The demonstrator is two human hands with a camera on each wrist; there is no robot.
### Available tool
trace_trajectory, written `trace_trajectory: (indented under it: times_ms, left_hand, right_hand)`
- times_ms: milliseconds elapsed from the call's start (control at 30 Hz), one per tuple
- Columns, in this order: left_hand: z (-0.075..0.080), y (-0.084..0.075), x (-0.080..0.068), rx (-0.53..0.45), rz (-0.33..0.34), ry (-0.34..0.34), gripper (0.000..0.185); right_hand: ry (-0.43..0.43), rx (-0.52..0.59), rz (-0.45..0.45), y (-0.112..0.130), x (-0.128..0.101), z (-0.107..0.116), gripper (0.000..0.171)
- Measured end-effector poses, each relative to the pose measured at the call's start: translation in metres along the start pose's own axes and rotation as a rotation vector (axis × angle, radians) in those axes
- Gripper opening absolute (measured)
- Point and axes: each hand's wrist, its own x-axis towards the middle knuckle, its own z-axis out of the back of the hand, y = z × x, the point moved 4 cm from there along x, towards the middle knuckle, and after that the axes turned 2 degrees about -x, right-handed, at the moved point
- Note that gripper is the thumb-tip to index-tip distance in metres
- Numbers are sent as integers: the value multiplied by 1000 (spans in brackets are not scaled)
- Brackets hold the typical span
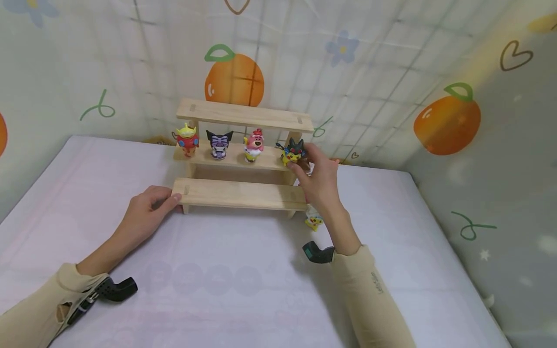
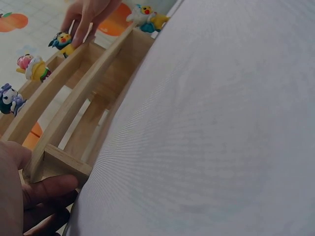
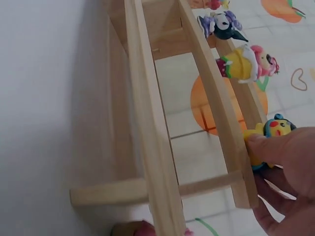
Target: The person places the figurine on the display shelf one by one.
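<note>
Three-tier bare pale wood plank shelf (image 1: 241,193) on matte white cloth table (image 1: 226,290). Right hand (image 1: 317,176) pinches glossy yellow-and-black plastic figurine (image 1: 292,152) at middle tier's right end. Left hand (image 1: 145,212), fingers loosely bent, grips bottom tier's left end.

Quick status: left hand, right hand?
Left hand: gripping the pale wooden tiered shelf's bottom step.
Right hand: pinching the yellow-and-black toy figurine.
</note>
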Motion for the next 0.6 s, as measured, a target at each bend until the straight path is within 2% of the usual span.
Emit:
trace_trajectory:
  times_ms: [233, 333, 500, 600]
  left_hand:
    - [0, 0, -2, -4, 0, -3, 33]
    - [0, 0, -2, -6, 10, 0, 33]
    - [0, 1, -2, -8, 15, 6, 34]
    - [0, 2, -1, -3, 9, 7, 35]
  right_hand:
    - [27, 66, -1, 8, 3, -10, 40]
    - [54, 45, -11, 8, 3, -9, 46]
    - [109, 35, -48, 6, 4, 4, 67]
    - [102, 69, -32, 1, 5, 16, 68]
